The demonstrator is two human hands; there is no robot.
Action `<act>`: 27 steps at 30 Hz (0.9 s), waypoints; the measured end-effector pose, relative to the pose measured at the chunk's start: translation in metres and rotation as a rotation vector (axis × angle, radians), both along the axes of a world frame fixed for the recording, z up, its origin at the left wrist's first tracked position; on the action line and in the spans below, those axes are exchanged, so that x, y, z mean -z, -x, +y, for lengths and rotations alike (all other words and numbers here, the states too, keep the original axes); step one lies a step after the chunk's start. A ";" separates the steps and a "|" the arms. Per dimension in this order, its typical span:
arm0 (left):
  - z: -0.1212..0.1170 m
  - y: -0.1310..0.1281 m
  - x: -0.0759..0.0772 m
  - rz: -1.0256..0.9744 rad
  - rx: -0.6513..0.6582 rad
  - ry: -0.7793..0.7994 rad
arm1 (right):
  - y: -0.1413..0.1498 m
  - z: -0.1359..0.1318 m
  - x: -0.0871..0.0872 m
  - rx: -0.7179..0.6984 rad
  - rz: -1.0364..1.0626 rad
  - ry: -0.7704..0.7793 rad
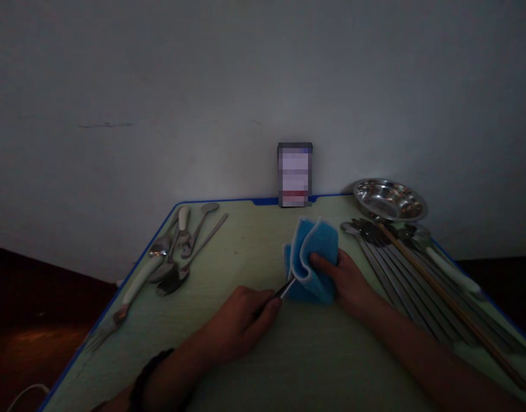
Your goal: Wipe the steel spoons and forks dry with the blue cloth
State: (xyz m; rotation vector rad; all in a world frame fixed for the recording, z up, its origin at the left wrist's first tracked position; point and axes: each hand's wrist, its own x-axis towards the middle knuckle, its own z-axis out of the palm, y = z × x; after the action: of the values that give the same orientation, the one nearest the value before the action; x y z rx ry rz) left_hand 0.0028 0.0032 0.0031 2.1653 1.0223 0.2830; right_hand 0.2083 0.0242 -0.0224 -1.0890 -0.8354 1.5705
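My left hand (241,320) is closed around the handle of a slim metal utensil (285,286), above the middle of the table. The utensil's far end is hidden inside a folded blue cloth (325,243) with pale edges, so its kind does not show. My right hand (347,281) grips that cloth from the right side, thumb on the near fold, and wraps it about the utensil. Both hands are close together, with the cloth between them.
On the left lie several spoons and forks (159,246), some white-handled. Several long-handled pieces of cutlery (400,269) and wooden chopsticks (451,306) lie right, below a steel bowl (389,216). A phone (294,174) leans on the wall behind the blue-edged table (246,240).
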 end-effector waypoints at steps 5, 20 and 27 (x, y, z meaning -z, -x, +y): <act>0.000 0.000 0.000 0.008 0.006 -0.014 | 0.003 0.003 -0.007 0.104 0.139 0.125; -0.001 0.000 0.002 0.051 0.023 -0.053 | -0.003 0.000 -0.005 0.015 -0.273 -0.086; 0.000 -0.001 -0.002 0.049 0.006 -0.047 | 0.000 0.002 -0.008 0.121 -0.012 0.106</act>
State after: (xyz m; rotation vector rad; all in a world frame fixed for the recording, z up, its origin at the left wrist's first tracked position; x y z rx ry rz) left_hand 0.0033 0.0034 0.0052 2.2269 1.0460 0.2542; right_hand 0.2078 0.0263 -0.0141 -1.2040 -0.6875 1.5212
